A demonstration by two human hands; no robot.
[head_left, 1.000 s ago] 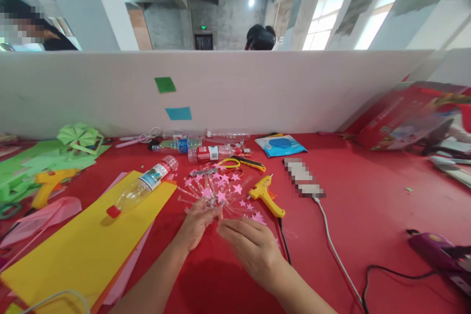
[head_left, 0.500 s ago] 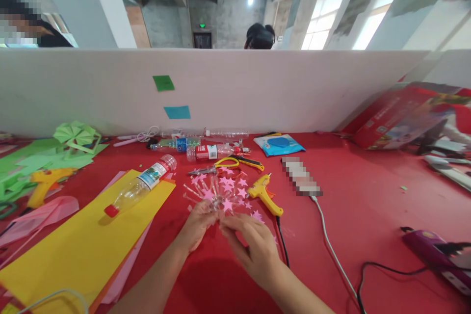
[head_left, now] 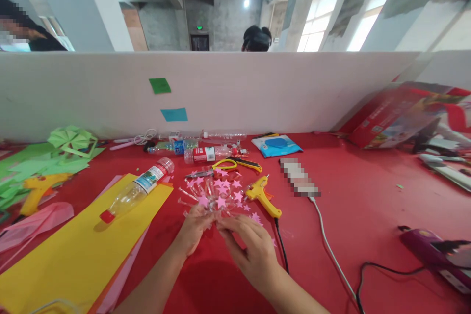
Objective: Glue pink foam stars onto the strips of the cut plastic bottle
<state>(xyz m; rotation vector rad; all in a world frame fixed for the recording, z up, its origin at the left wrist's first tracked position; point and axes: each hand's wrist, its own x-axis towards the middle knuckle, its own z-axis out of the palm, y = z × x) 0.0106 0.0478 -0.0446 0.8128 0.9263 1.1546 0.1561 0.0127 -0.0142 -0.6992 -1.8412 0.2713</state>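
A plastic bottle cut into thin splayed strips (head_left: 188, 192) is in front of me, with pink paper stars (head_left: 221, 202) on and around it. My left hand (head_left: 196, 228) is closed on its near edge. My right hand (head_left: 250, 243) pinches at the same near edge, its fingertips close to those of my left; what lies between them is too small to make out. A yellow glue gun (head_left: 262, 195) lies just right of the strips, its nozzle pointing away. Scissors with yellow handles (head_left: 225, 164) lie behind the strips, beside a yellow-and-black cutter (head_left: 250, 163).
A clear bottle (head_left: 134, 191) lies on yellow paper (head_left: 69, 245) at left, near green paper pieces (head_left: 71, 142) and a second glue gun (head_left: 42, 189). More bottles (head_left: 206, 154), a wipes pack (head_left: 277, 145), a white cable (head_left: 327, 235) and a purple power strip (head_left: 434, 255) surround the work area.
The whole view has shifted slightly, so things sit a little further left. Both hands stay at the near edge of the cut bottle, with hardly any movement.
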